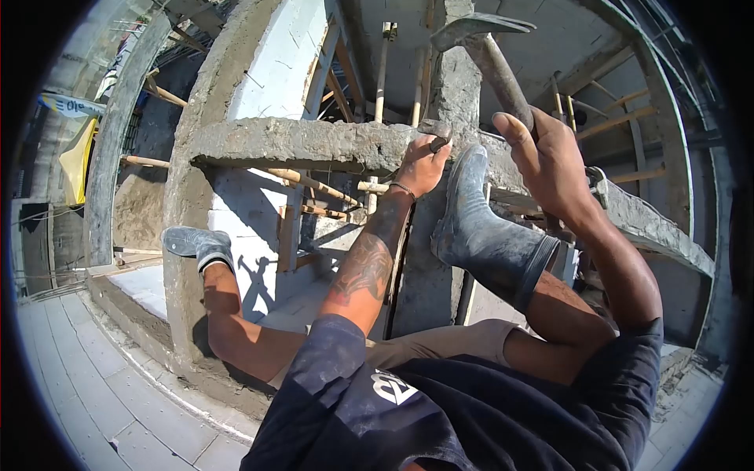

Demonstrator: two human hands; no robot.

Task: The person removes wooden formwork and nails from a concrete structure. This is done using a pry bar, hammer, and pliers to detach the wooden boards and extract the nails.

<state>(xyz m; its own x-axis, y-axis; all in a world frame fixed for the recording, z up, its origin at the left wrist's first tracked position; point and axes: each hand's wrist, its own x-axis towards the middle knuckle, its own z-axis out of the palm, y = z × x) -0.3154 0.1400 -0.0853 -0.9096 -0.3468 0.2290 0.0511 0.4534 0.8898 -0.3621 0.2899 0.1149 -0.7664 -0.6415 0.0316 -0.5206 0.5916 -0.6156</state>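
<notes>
My right hand (550, 161) is wrapped round the handle of a claw hammer (503, 74), raised above the beam at the right, its metal head at the top. My left hand (424, 163) is closed round a short metal chisel (438, 144) at the edge of the rough concrete beam (306, 143), near where it meets an upright beam. The chisel's lower part is hidden by my fingers. Beside my left hand stands my right boot (491, 228), grey with dust. The hammer head and the chisel are apart.
My other boot (196, 242) rests on the concrete beam at the left. Between the beams are open gaps with wooden poles (382, 74) and white panels (275, 67) below. A yellow cloth (78, 161) hangs at the far left. Grey blocks (149, 392) line the lower left.
</notes>
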